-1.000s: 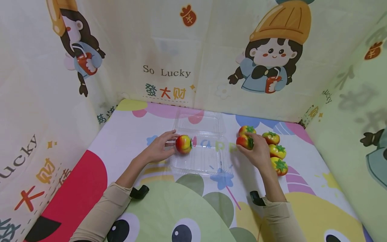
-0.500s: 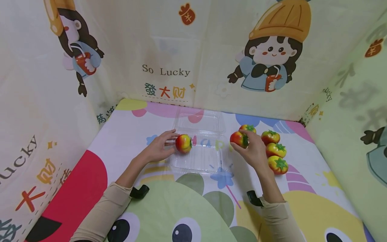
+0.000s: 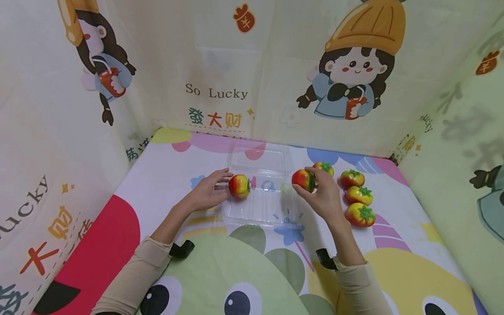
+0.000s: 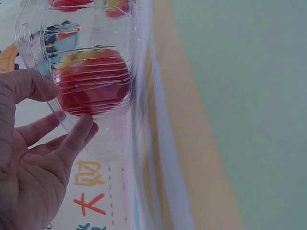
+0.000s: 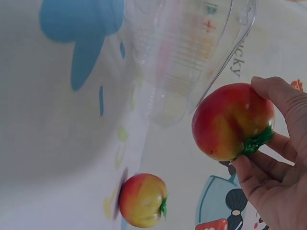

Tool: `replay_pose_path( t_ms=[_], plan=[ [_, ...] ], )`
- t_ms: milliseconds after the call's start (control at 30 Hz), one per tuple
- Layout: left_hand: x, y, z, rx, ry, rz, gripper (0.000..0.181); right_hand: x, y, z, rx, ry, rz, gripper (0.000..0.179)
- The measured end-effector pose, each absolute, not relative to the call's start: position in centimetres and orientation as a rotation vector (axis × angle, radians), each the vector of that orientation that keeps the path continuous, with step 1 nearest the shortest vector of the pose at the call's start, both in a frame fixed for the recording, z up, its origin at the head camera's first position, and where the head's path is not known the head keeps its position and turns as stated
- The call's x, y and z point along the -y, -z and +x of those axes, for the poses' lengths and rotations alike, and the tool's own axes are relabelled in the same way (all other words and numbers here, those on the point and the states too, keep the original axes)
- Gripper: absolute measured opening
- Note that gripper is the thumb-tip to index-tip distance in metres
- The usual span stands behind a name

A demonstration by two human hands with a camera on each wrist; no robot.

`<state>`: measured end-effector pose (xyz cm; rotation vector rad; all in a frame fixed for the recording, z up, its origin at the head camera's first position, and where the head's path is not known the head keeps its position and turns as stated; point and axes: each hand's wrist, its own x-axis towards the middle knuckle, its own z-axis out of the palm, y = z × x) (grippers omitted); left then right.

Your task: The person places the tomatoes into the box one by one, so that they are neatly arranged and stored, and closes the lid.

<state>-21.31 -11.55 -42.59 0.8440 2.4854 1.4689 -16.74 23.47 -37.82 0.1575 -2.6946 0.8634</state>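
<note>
A clear plastic clamshell box [image 3: 256, 210] lies with its lid laid back on the table, and one red-yellow tomato [image 3: 239, 187] sits at its left end. My left hand [image 3: 208, 192] pinches the box's left rim; in the left wrist view, the thumb [image 4: 41, 86] and fingers [image 4: 76, 134] are on the plastic wall beside that tomato. By the box's right edge my right hand [image 3: 324, 192] holds another tomato [image 3: 302, 180] up off the table. Fingertips and thumb grip it around its green leafy end, as the right wrist view shows.
Right of the box, several more tomatoes stand on the patterned cloth: one [image 3: 323, 168] behind my right hand, and a row including one [image 3: 352, 179] and another [image 3: 360, 215] beside my right wrist. Printed cloth walls [image 3: 220, 65] enclose the table at the back and sides.
My right hand has moved left with its tomato, away from the other tomatoes and toward the box. The left hand and the box stay put.
</note>
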Motion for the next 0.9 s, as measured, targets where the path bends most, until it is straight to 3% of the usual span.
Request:
replay_pose_path(
  t_ms=[900],
  plan=[
    [11.6,42.8,-21.4,-2.477,-1.473,0.850,0.057,-20.3,38.1,-16.0,2.658,-0.952,0.284,0.062]
  ],
)
